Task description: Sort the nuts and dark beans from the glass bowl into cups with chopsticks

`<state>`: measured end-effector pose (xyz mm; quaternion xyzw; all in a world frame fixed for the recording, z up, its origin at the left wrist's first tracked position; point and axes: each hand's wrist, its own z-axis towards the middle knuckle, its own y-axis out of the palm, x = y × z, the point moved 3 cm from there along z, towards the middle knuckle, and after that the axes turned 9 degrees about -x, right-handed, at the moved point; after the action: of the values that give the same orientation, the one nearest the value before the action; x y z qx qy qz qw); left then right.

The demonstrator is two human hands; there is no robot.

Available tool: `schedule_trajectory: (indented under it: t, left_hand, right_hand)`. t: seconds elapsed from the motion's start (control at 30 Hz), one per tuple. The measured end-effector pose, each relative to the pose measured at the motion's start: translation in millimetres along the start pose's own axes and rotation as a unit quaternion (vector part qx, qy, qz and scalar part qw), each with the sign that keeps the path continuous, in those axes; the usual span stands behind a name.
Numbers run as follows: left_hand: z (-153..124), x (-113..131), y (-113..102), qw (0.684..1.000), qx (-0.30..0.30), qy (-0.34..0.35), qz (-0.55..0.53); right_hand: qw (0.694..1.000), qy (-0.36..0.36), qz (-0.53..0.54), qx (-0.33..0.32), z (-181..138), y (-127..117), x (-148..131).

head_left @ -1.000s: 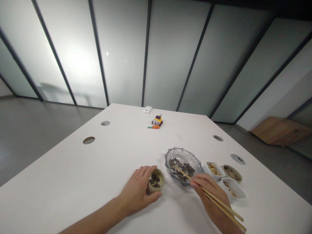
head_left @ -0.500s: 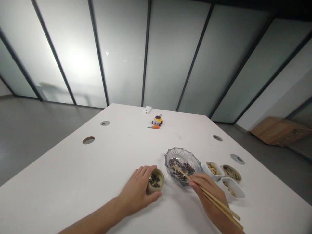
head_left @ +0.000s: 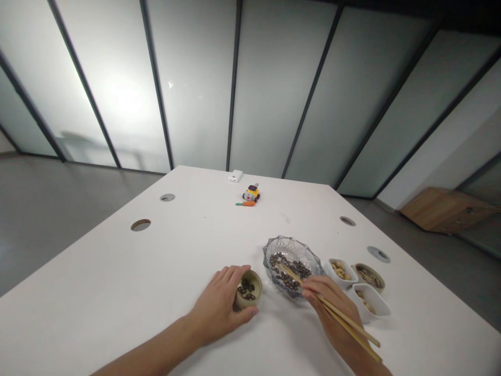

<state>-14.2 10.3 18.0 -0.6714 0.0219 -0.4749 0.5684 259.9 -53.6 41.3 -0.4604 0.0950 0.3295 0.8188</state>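
Note:
My left hand (head_left: 219, 308) is wrapped round a small tan cup (head_left: 250, 290) that has a few dark seeds in it, on the white table (head_left: 117, 292). My right hand (head_left: 332, 313) grips a pair of wooden chopsticks (head_left: 336, 316). Their tips reach into a clear glass bowl (head_left: 291, 245) of dark seeds, just right of the cup. The hand rests at the bowl's near right rim.
Three small dishes sit right of the glass bowl: a white one with nuts (head_left: 340, 271), a tan one (head_left: 370, 277) and a white one (head_left: 373, 305). A yellow toy (head_left: 251, 194), an orange carrot piece and a white box (head_left: 235, 176) lie at the far edge. Round holes mark the tabletop.
Almost nothing has moved; the view has shifted slightly, and the chopstick tips stay in the glass bowl while my left hand keeps hold of the cup.

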Motion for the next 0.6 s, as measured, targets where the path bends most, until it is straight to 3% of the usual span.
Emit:
schedule_trajectory:
  t: [0.6]
  left_hand:
    - [1.0,0.1,-0.6,1.0,-0.005,0.0,-0.009]
  right_hand:
    - [0.999,0.021,-0.003,-0.025,-3.7,5.6,6.5]
